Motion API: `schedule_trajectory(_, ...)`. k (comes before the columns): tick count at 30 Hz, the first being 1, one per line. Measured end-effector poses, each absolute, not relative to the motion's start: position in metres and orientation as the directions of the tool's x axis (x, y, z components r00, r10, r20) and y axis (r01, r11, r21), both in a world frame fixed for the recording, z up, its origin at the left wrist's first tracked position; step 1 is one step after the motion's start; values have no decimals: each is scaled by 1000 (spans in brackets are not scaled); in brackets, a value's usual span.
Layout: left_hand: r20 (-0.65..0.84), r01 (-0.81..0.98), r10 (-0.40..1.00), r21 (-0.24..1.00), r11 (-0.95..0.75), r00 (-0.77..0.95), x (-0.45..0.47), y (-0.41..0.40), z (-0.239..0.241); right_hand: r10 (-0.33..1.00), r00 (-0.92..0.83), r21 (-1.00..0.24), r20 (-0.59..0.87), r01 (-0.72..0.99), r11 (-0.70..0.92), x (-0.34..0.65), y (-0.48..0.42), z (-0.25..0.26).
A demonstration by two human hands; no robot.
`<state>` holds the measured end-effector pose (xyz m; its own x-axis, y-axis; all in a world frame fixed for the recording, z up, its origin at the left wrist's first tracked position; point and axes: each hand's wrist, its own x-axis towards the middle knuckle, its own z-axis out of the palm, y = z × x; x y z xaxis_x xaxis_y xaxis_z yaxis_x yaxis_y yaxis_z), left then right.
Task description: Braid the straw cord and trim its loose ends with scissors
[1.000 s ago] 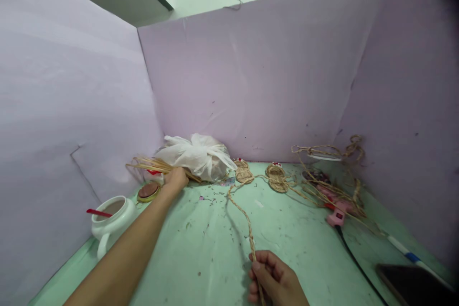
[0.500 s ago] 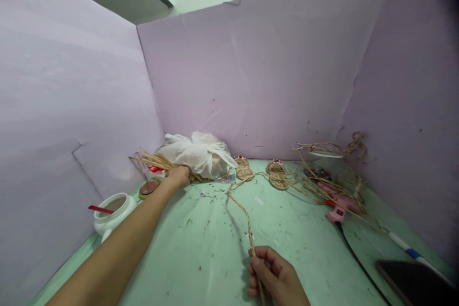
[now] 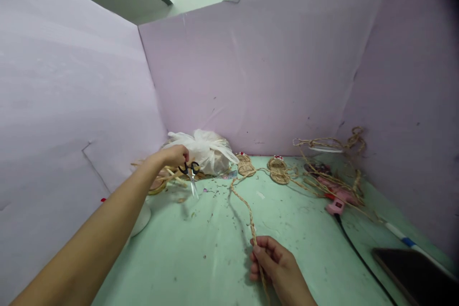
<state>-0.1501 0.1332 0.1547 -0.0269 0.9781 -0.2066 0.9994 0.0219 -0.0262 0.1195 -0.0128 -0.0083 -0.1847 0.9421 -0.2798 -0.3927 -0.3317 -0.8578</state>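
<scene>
My left hand [image 3: 174,156] is raised above the table in front of a white plastic bag [image 3: 205,150]. It is closed on small black-handled scissors [image 3: 191,175], which hang blade down. My right hand [image 3: 273,264] rests low near the front edge, pinching a braided straw cord [image 3: 244,205]. The cord runs away across the green table [image 3: 201,258] to two small woven straw pieces [image 3: 261,169] by the back wall. Loose straw stalks [image 3: 168,174] lie under my left hand.
Purple paper walls [image 3: 258,76] enclose the table on three sides. A pink glue gun [image 3: 335,205] with a black cable [image 3: 358,260] lies at the right among tangled straw cords [image 3: 332,162]. A white cup [image 3: 139,220] sits behind my left forearm. A dark flat object [image 3: 412,277] lies front right.
My left hand has lifted from the straw pile beside the bag and now holds scissors in the air. My right hand has stayed on the cord.
</scene>
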Motion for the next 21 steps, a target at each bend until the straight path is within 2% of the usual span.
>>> schedule_trajectory(4,-257,996,966,79,32,-10,-125,102,127,948,-138,-856,-288,-407,-319,120,-15,-4)
schedule_trajectory(7,-220,997,975,69,44,-28,-105,66,96,957,-48,-862,-285,-423,-278,123,-15,-4)
schedule_trajectory(10,-109,999,994,33,10,-6,-91,36,79,964,41,-859,-261,-466,-213,127,-14,-5)
schedule_trajectory(13,-54,985,984,39,-167,169,-82,20,73,967,60,-860,-246,-474,-189,130,-12,-6)
schedule_trajectory(17,-97,890,885,63,-452,456,-71,11,68,968,42,-871,-248,-447,-204,130,-12,-7)
schedule_trajectory(21,-113,847,840,46,-530,531,-69,6,63,970,42,-880,-238,-433,-197,130,-14,-5)
